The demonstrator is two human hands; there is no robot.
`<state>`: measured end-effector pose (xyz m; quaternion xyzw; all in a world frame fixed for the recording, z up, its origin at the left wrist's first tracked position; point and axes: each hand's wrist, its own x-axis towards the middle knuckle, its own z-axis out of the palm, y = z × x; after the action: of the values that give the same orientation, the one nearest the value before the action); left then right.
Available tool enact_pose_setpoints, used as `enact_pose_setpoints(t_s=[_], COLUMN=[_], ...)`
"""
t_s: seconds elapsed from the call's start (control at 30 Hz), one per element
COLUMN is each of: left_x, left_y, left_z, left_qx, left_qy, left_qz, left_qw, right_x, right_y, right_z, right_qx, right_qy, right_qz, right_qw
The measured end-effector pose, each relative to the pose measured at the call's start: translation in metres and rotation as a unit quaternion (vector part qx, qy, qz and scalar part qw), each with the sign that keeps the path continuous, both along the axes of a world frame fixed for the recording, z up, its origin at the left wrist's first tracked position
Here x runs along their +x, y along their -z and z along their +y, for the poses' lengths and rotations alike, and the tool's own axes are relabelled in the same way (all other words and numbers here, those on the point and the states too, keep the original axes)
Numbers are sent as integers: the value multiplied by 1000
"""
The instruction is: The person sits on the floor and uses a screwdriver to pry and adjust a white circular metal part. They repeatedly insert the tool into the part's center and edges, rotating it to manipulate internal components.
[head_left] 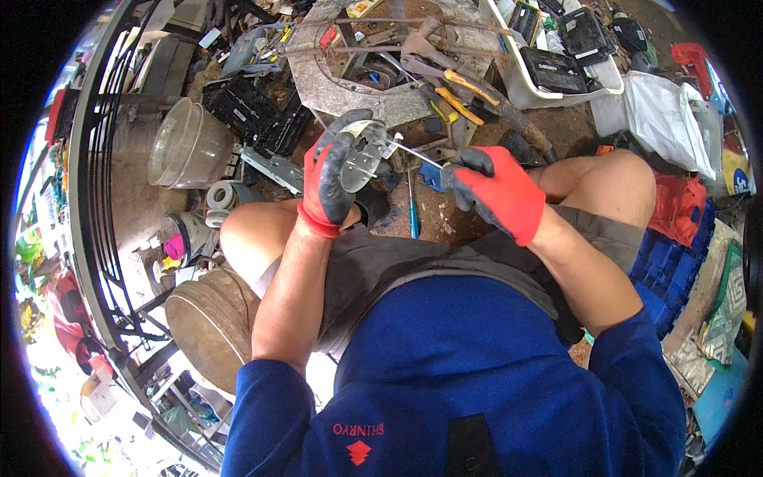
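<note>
My left hand (pixel 327 176), in a red and black work glove, grips a round, pale, cup-like part (pixel 362 165) whose open inside shows ribs or gaps. I cannot make out exactly what kind of part it is. My right hand (pixel 497 191), gloved alike, is closed around a screwdriver (pixel 416 153), its handle mostly hidden by the fingers. The thin metal shaft points left, and its tip is at or close to the part's right edge. Both hands are held above my lap, between my knees.
A second screwdriver with a blue handle (pixel 413 216) stands below the hands. Beyond lie orange-handled pliers (pixel 459 105), a hammer (pixel 419 49) and a worn board (pixel 326 83). A clear tub (pixel 187 147) and a round lidded container (pixel 211 322) are left; a white bin of black parts (pixel 524 99) is right.
</note>
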<state>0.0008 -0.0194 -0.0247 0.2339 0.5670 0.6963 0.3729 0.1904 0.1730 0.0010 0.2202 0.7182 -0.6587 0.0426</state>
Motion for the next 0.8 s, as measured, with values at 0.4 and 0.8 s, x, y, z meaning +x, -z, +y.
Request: enact_pose_setpoints(t_s=[0.4,0.8], left_x=[-3,-4], left_y=[4,9], left_z=[13,12], left_qx=[5,9], left_qy=[-45,-41], left_qz=[14,-27], left_qw=[999,999], right_x=[-21,-24], right_y=[-5,16], right_z=[-4,15], right_qx=[183,100], right_qy=[18,102], right_qz=[23,65], right_qw=[983,988])
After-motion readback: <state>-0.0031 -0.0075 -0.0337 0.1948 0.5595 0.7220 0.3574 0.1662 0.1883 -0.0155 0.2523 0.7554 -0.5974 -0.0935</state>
